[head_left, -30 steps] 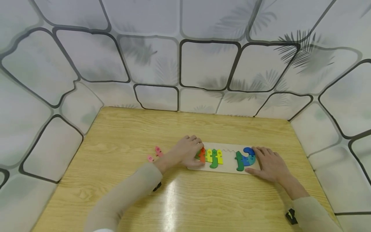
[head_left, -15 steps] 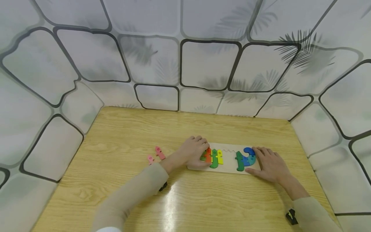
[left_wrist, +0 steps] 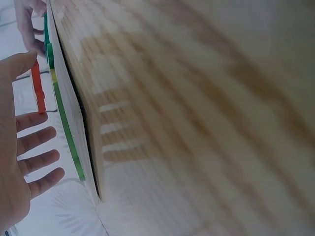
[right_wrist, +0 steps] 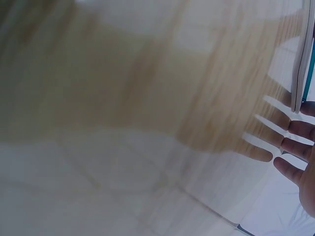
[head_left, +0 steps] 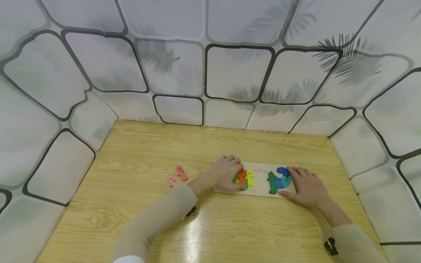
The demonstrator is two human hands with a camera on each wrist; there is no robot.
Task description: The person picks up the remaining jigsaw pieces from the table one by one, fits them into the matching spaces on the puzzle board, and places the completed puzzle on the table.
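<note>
Between thumb and index finger, my left hand (head_left: 227, 174) pinches an orange-red piece (head_left: 241, 176), raised over the pieces on the pale board (head_left: 260, 193). The left wrist view shows that orange-red piece (left_wrist: 37, 88) held off the board, the other fingers spread. Under and beside it lie green pieces and a yellow piece (head_left: 250, 178). Further right on the board are a dark green piece (head_left: 272, 182) and blue pieces (head_left: 282, 181). My right hand (head_left: 306, 187) rests at the board's right end, fingers extended; in the right wrist view its fingers (right_wrist: 298, 147) are at the board's edge.
Two pink pieces, one darker (head_left: 182, 173) and one lighter (head_left: 172, 181), lie on the wooden table (head_left: 148, 153) left of the board, near my left forearm. Padded-looking patterned walls (head_left: 236, 73) enclose the table at the back and sides.
My left hand has moved right along the board with the orange-red piece, which now overlaps the green piece near the yellow one. My right hand has stayed in place.
</note>
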